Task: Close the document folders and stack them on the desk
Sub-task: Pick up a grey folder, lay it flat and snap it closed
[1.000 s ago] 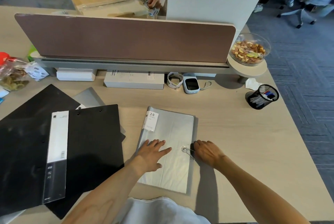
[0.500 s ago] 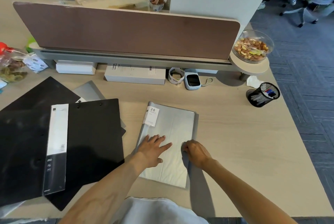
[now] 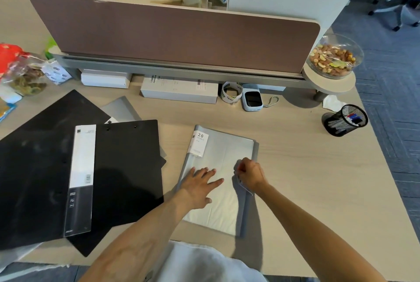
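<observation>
A grey translucent folder [image 3: 223, 145] with a "20" label lies closed on the desk in front of me. My left hand [image 3: 200, 182] lies flat on its cover, fingers spread. My right hand [image 3: 250, 173] is closed at the folder's right edge, pinching its thin closure string. To the left an open black folder [image 3: 127, 163] with a white spine label lies spread out, overlapping another black folder [image 3: 56, 113] and a grey one [image 3: 121, 107] underneath.
A brown divider panel [image 3: 175, 34] runs along the back, with white boxes [image 3: 179, 89], a tape roll [image 3: 231, 93] and a small device [image 3: 252, 101] below it. A mesh pen cup [image 3: 344, 120] lies tipped at right. A nut bowl [image 3: 334, 56] sits on a shelf. Another person's hands work beyond the divider.
My right hand has moved left and up onto the grey folder's edge, pulling the string with it. The left hand has stayed flat on the cover.
</observation>
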`<action>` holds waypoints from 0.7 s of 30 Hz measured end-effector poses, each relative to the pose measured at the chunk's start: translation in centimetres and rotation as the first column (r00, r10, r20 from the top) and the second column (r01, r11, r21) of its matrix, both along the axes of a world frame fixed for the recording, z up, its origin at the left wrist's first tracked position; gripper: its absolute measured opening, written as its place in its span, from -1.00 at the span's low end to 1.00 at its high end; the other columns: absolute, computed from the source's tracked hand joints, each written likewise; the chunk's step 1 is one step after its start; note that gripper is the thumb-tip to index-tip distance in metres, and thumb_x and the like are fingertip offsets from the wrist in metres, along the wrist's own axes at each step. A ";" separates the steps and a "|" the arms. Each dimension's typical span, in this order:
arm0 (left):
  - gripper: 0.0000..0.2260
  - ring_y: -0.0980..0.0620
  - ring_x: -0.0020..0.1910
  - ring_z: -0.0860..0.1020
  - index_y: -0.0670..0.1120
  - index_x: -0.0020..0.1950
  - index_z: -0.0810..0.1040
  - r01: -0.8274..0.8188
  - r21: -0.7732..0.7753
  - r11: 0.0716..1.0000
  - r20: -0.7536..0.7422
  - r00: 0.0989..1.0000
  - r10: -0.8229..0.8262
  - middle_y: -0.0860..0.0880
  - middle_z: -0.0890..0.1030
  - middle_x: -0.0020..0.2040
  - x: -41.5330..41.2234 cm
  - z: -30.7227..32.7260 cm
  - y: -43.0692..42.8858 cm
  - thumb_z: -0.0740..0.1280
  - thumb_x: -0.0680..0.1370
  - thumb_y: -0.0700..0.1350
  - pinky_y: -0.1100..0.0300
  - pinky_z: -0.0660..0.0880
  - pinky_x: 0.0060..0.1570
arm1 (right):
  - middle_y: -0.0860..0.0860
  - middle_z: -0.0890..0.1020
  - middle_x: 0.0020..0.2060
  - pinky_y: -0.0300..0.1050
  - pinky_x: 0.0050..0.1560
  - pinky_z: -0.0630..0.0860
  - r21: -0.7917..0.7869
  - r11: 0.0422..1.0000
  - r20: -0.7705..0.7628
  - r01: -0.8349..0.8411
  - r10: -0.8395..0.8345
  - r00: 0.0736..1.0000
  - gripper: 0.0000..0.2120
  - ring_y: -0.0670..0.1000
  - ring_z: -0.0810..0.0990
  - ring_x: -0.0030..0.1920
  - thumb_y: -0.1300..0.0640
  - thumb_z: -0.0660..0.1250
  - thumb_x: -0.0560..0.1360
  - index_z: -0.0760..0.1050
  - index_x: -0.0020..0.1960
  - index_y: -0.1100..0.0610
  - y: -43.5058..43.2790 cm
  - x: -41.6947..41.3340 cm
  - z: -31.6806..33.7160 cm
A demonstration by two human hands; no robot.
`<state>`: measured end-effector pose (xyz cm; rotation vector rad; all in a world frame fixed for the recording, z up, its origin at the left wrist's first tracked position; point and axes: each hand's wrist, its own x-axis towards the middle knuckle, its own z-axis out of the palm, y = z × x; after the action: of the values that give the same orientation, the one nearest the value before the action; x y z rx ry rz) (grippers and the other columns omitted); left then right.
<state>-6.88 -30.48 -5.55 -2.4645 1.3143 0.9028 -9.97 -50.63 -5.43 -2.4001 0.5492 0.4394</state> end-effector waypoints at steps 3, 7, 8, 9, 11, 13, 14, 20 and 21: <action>-0.37 -0.16 0.58 -0.10 0.14 0.57 -0.14 -0.014 -0.007 1.000 -0.005 1.000 0.014 -0.04 -0.14 0.61 0.0 0.0 0.1 0.17 0.62 0.12 -0.21 -0.06 0.52 | 0.12 0.59 -0.26 -0.11 -0.30 0.39 -0.159 0.942 -0.035 -0.297 0.295 0.955 -0.91 0.13 0.52 -0.25 0.32 0.19 0.44 0.40 -0.19 0.17 -1.0 0.3 1.0; -0.37 -0.15 0.58 -0.09 0.13 0.58 -0.12 -0.018 -0.015 1.000 -0.017 1.000 0.018 -0.05 -0.12 0.61 0.0 -0.1 0.2 0.17 0.62 0.11 -0.20 -0.06 0.52 | 0.14 0.60 -0.25 -0.13 -0.30 0.34 -0.319 0.762 0.048 -0.563 0.606 0.794 -0.90 0.18 0.55 -0.21 0.33 0.27 0.35 0.49 -0.17 0.19 -2.9 -0.8 0.3; -0.37 -0.15 0.58 -0.09 0.13 0.58 -0.13 -0.020 -0.016 1.000 -0.018 1.000 0.020 -0.05 -0.12 0.61 -0.1 -0.1 0.2 0.17 0.62 0.11 -0.20 -0.06 0.52 | 0.12 0.60 -0.25 -0.17 -0.29 0.31 -0.317 0.756 0.054 -0.573 0.618 0.785 -0.89 0.17 0.56 -0.21 0.33 0.28 0.34 0.51 -0.18 0.17 -3.2 -1.0 0.1; -0.37 -0.14 0.58 -0.09 0.14 0.58 -0.13 -0.022 -0.017 1.000 -0.016 1.000 0.022 -0.04 -0.12 0.61 -0.1 -0.1 0.2 0.16 0.62 0.11 -0.20 -0.07 0.52 | 0.11 0.60 -0.25 -0.19 -0.28 0.31 -0.309 0.757 0.054 -0.576 0.619 0.784 -0.89 0.15 0.57 -0.21 0.33 0.29 0.33 0.52 -0.20 0.17 -3.4 -1.0 0.0; -0.37 -0.14 0.58 -0.10 0.14 0.57 -0.13 -0.025 -0.018 1.000 -0.011 1.000 0.025 -0.04 -0.13 0.61 0.1 -0.1 0.2 0.16 0.62 0.10 -0.19 -0.07 0.52 | 0.09 0.60 -0.24 -0.20 -0.26 0.32 -0.249 0.798 0.052 -0.548 0.576 0.816 -0.90 0.12 0.57 -0.20 0.32 0.27 0.32 0.54 -0.23 0.18 -3.8 -1.1 -0.1; -0.38 -0.14 0.58 -0.11 0.14 0.57 -0.15 -0.028 -0.021 0.999 -0.006 1.000 0.027 -0.04 -0.14 0.61 0.3 -0.1 0.2 0.16 0.63 0.10 -0.19 -0.08 0.52 | 0.07 0.61 -0.23 -0.23 -0.25 0.32 -0.187 0.847 0.032 -0.498 0.512 0.859 -0.89 0.06 0.57 -0.20 0.31 0.27 0.33 0.55 -0.25 0.18 -4.0 -1.2 -0.1; -0.38 -0.13 0.58 -0.12 0.15 0.57 -0.15 -0.027 -0.022 0.999 -0.003 1.000 0.027 -0.03 -0.14 0.61 0.3 -0.1 0.2 0.15 0.63 0.10 -0.19 -0.09 0.52 | 0.05 0.63 -0.23 -0.24 -0.25 0.32 -0.158 0.875 0.032 -0.457 0.467 0.884 -0.89 0.04 0.57 -0.21 0.31 0.28 0.35 0.56 -0.25 0.17 -4.1 -1.4 -0.3; -0.38 -0.13 0.58 -0.14 0.14 0.57 -0.16 -0.028 -0.008 1.000 -0.014 1.000 0.028 -0.04 -0.16 0.61 0.1 0.0 0.0 0.15 0.63 0.08 -0.19 -0.09 0.52 | 0.08 0.66 -0.26 -0.19 -0.19 0.45 -0.004 0.971 0.088 -0.238 0.237 0.967 -0.87 0.05 0.60 -0.23 0.37 0.33 0.34 0.59 -0.24 0.19 -3.9 -3.3 -1.7; -0.38 -0.13 0.58 -0.14 0.14 0.57 -0.16 -0.029 -0.007 1.000 -0.013 1.000 0.029 -0.04 -0.16 0.61 0.0 0.0 0.0 0.15 0.63 0.08 -0.19 -0.09 0.52 | 0.12 0.64 -0.27 -0.14 -0.19 0.46 0.006 0.977 0.088 -0.214 0.212 0.973 -0.86 0.09 0.59 -0.24 0.41 0.30 0.33 0.57 -0.26 0.22 -3.8 -3.5 -1.9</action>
<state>-6.85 -30.45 -5.51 -2.4934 1.2915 0.9235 -13.50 -54.46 -7.29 -2.4601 0.2492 0.4261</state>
